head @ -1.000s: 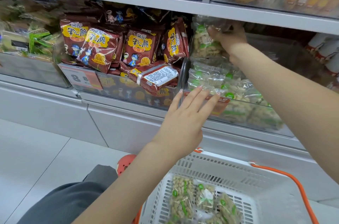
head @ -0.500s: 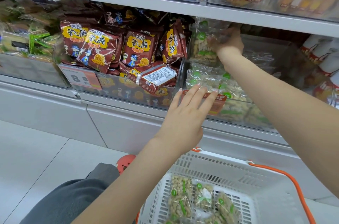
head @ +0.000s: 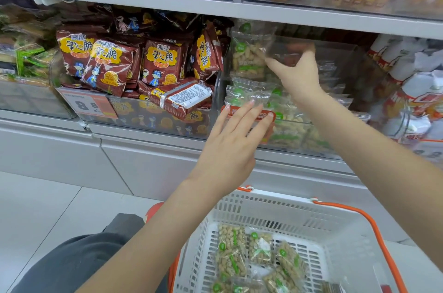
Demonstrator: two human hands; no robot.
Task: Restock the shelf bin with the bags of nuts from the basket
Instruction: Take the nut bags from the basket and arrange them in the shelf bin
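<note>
Your right hand reaches deep into the clear shelf bin, fingers pinched on an upright bag of nuts, likely to stand it behind the bags already lying there. Your left hand hovers flat at the bin's front lip, fingers spread wide and holding nothing, probably to steady the stock. Several more bags lie in the white basket below, so restocking looks unfinished.
</note>
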